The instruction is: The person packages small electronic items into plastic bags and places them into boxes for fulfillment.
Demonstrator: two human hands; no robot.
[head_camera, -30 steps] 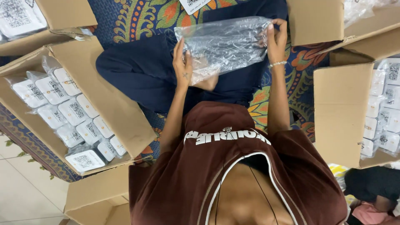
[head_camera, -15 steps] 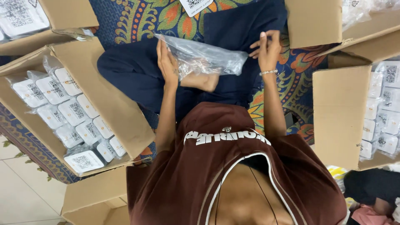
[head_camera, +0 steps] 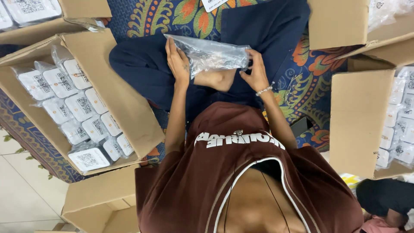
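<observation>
A clear plastic bag [head_camera: 211, 55] lies crosswise between both hands, held above the person's lap over the dark blue trousers [head_camera: 151, 73]. It is crumpled and rolled into a long bundle, and something dark shows through the film, too blurred to tell what. The left hand [head_camera: 177, 62] grips the bag's left end, fingers curled over its top edge and thumb below. The right hand [head_camera: 255, 73] pinches the right end with fingertips closed on the film; a bead bracelet [head_camera: 264, 90] sits on that wrist. A bare foot [head_camera: 215, 80] lies just under the bag, between the two hands.

The person sits cross-legged on a patterned mat [head_camera: 172, 17] with orange and green motifs on blue, and wears a brown hooded top [head_camera: 224, 172].

To the left, an open cardboard box [head_camera: 116, 99] rests partly on the mat's left edge, with rows of small white packets [head_camera: 73, 112] in clear wrap standing inside it. Another box [head_camera: 82, 8] sits at the mat's far left corner, also holding white packets. To the right, a tall box flap [head_camera: 358, 121] stands near the right forearm, and behind it more white packets [head_camera: 399, 129] are stacked. A further box [head_camera: 340, 21] lies at the far right. Pale floor tiles [head_camera: 21, 190] show at the near left.
</observation>
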